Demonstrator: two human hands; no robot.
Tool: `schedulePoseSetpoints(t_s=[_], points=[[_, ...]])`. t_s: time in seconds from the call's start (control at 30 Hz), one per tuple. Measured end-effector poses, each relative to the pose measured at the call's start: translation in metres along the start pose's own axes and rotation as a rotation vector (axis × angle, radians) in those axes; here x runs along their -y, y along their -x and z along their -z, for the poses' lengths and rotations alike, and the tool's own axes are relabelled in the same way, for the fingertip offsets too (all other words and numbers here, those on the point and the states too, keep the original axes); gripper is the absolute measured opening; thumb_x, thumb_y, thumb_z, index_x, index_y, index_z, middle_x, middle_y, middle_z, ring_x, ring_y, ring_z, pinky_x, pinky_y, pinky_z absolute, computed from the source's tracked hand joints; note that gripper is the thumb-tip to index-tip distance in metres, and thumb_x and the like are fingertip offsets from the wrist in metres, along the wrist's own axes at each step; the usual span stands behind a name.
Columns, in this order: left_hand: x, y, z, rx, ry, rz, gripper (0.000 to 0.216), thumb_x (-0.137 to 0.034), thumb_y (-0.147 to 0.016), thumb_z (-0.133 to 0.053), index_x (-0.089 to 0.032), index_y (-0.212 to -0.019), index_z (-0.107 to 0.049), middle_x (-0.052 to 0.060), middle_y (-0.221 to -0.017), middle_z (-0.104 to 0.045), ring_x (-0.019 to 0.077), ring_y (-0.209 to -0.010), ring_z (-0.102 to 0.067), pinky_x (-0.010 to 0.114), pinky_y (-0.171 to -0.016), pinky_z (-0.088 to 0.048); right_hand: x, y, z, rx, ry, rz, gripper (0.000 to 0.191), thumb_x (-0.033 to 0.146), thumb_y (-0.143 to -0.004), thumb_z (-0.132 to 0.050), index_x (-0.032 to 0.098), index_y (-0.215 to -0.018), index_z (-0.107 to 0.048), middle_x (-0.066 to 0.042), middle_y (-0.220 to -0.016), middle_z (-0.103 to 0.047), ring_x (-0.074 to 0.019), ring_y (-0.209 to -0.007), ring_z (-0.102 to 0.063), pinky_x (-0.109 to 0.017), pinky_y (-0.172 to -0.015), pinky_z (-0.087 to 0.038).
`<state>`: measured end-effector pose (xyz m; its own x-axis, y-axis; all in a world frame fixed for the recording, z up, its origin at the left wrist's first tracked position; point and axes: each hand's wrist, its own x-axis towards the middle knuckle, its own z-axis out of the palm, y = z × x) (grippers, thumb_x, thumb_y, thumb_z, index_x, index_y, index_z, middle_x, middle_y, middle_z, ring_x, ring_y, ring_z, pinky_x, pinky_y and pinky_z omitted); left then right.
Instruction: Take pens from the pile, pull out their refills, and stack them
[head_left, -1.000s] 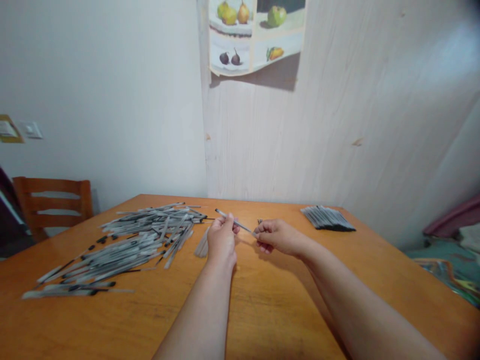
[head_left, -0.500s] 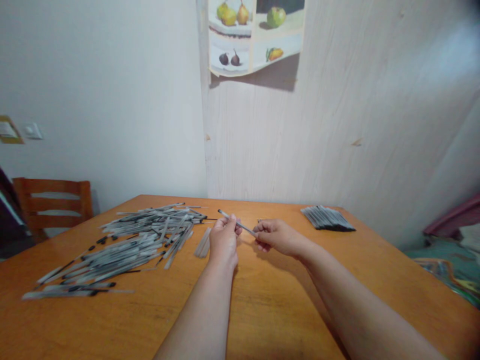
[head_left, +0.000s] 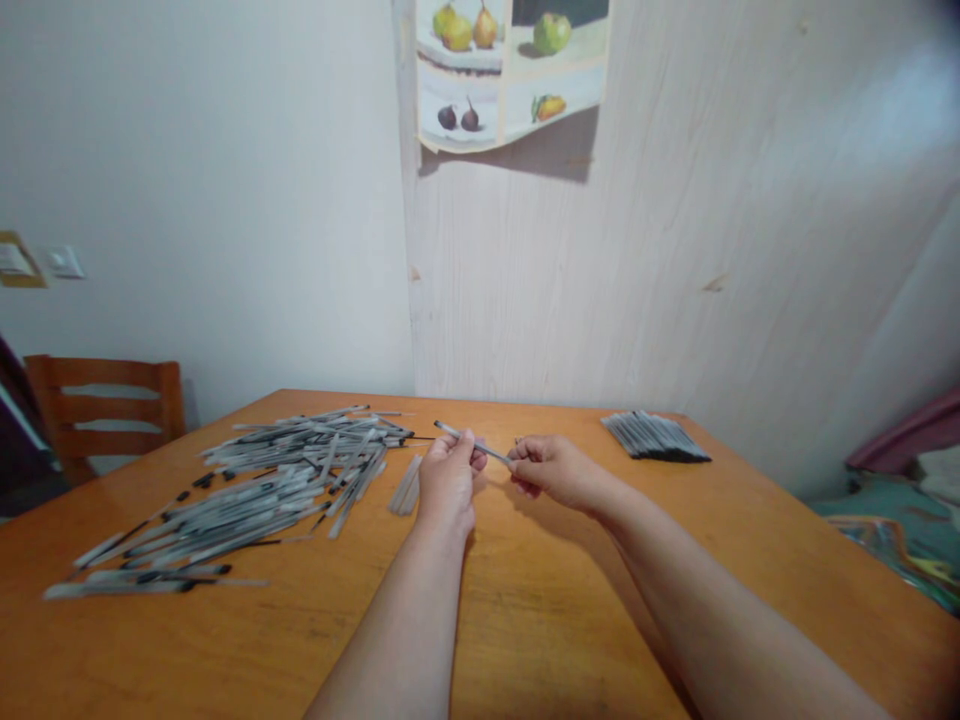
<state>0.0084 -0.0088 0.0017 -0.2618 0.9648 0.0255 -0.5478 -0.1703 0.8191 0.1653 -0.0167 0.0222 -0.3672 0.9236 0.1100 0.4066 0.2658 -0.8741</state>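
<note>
A slim pen (head_left: 492, 453) with a pale, clear-looking barrel and a dark far end is held above the table, slanting down to the right. My left hand (head_left: 448, 474) is closed around its middle, thumb on top. The fingers of my right hand (head_left: 553, 464) pinch the pen's near right end. A few bare barrels (head_left: 406, 486) lie just left of my left wrist. Farther left, a loose heap of pen parts (head_left: 240, 515) spreads out, with clear barrels, thin refills and small black pieces. What lies inside my curled fingers is hidden.
A neat row of pens (head_left: 654, 437) with dark ends lies at the table's back right. The wooden table (head_left: 540, 620) reaches the wall, where a fruit picture (head_left: 502, 110) hangs. A wooden chair (head_left: 109, 408) stands at the left; cloth and bags (head_left: 900, 510) are at the right.
Both hands keep their grip on the pen and have barely moved. My right hand sits very slightly higher. The heap and the row of pens are unchanged.
</note>
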Motion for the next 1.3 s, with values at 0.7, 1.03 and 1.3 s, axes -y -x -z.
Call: schedulePoseSetpoints(t_s=[0.7, 1.03, 1.3], points=[[0.000, 0.005, -0.002, 0.015, 0.010, -0.020, 0.021, -0.028, -0.078, -0.073, -0.015, -0.081, -0.057, 0.007, -0.084, -0.070, 0.0064, -0.062, -0.060, 0.018, -0.061, -0.050, 0.012, 0.005, 0.001, -0.106, 0.276, 0.034, 0.010, 0.022, -0.082, -0.054, 0.018, -0.076, -0.061, -0.001, -0.062, -0.062, -0.0110, -0.056, -0.055, -0.021, -0.051, -0.036], [0.000, 0.008, -0.004, 0.024, 0.038, -0.031, 0.026, -0.031, -0.075, -0.075, -0.015, -0.078, -0.056, 0.006, -0.082, -0.069, 0.0072, -0.063, -0.060, 0.018, -0.061, -0.049, 0.016, 0.006, 0.004, -0.116, 0.311, 0.094, 0.010, 0.019, -0.082, -0.054, 0.018, -0.075, -0.060, -0.001, -0.062, -0.063, -0.0112, -0.058, -0.055, -0.021, -0.052, -0.033], [-0.003, 0.010, -0.006, 0.054, 0.008, -0.042, 0.028, -0.034, -0.074, -0.075, -0.015, -0.082, -0.057, 0.007, -0.086, -0.070, 0.0070, -0.063, -0.059, 0.019, -0.061, -0.049, 0.016, 0.008, 0.006, -0.088, 0.293, 0.118, 0.011, 0.021, -0.083, -0.053, 0.018, -0.074, -0.059, 0.000, -0.062, -0.061, -0.0113, -0.057, -0.055, -0.022, -0.053, -0.036]])
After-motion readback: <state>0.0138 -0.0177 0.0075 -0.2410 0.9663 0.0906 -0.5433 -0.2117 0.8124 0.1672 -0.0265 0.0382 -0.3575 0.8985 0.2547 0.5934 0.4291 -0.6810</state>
